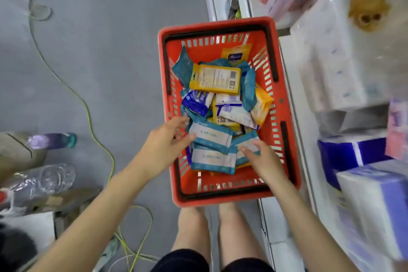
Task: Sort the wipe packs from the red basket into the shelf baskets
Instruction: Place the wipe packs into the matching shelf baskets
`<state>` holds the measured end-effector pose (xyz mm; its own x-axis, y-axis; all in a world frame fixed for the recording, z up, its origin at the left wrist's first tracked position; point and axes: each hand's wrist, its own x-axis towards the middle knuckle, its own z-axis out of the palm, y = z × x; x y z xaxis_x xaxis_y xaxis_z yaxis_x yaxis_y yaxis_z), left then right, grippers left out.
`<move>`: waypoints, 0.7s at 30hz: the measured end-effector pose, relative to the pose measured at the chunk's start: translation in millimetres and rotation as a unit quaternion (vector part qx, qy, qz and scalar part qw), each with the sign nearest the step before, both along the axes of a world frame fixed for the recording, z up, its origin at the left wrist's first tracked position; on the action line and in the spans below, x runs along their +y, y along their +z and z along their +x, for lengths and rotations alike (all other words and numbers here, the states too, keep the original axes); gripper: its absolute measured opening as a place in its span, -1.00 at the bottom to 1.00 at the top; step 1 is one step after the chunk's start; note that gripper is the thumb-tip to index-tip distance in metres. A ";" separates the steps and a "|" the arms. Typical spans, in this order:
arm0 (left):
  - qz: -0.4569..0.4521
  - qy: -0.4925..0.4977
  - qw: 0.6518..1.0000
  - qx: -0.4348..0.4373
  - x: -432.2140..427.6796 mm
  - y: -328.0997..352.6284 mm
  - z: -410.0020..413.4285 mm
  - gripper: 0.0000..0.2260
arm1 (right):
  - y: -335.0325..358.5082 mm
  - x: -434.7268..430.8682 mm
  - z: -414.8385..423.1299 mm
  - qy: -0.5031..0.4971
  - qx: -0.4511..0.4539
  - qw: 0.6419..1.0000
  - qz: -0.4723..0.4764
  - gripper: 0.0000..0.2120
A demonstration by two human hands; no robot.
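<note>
The red basket (284, 117) stands on the floor in front of my knees, holding several wipe packs: teal-and-white ones (210, 136) near me, a yellow pack (215, 78) on top further back, and a purple pack (197, 101) at the left. My left hand (169, 141) reaches in over the left rim, fingers spread, its fingertips touching the edge of a teal-and-white pack. My right hand (261, 157) lies inside the near right corner, fingers flat on another teal-and-white pack (246, 143). No shelf baskets are visible.
White shelving (293, 86) runs along the right, loaded with wrapped tissue bundles (344, 57) and blue packs (346, 152). A yellow-green cable (88, 112) snakes over the grey floor at left. A purple bottle (51, 141) and clear plastic bottles (44, 181) lie at lower left.
</note>
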<state>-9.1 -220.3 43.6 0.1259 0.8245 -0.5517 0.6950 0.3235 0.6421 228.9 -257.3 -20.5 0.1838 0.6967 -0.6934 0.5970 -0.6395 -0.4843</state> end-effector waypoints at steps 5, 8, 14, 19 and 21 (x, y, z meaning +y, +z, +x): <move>0.000 -0.197 0.979 0.057 64.5 -64.6 36.5 -0.62 | -43.4 19.0 0.5 0.026 -0.031 0.999 -0.008 -0.55; -0.035 -0.238 0.968 0.078 70.0 -101.7 51.2 -0.63 | -57.0 19.2 3.4 0.036 -0.041 0.999 0.000 -0.53; -0.024 -0.344 0.924 0.166 59.9 -140.1 50.9 -0.53 | -65.3 18.2 -4.5 0.017 -0.118 0.993 -0.027 -0.36; 0.013 -0.390 0.891 0.231 59.9 -141.5 51.0 -0.52 | -65.1 17.5 -12.6 0.037 -0.184 0.980 -0.067 -0.43; -0.022 -0.366 0.910 0.192 59.9 -139.0 47.0 -0.60 | -64.3 13.4 -15.1 0.050 -0.205 0.975 -0.075 -0.48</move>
